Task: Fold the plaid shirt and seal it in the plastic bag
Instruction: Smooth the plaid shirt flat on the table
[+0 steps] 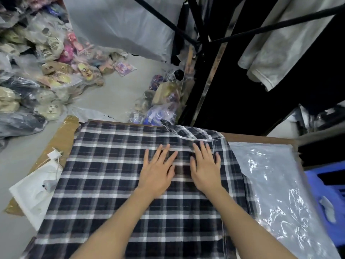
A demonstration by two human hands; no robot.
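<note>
The plaid shirt [104, 176], dark navy with white and grey checks, lies spread flat over a cardboard-topped surface [61, 139]. Its collar and a hang tag sit at the far edge, right of centre. My left hand [158, 171] and my right hand [205, 169] rest palm-down on the shirt side by side, fingers spread, just below the collar. Neither hand holds anything. A stack of clear plastic bags [276, 186] lies flat to the right of the shirt, its left edge touching the fabric.
A white charger with cable [54, 155] and a white bag [35, 191] lie left of the shirt. Bagged slippers [46, 68] pile up on the floor at far left. A black rack with a hanging grey garment [280, 45] stands beyond. A blue crate [328, 184] sits at right.
</note>
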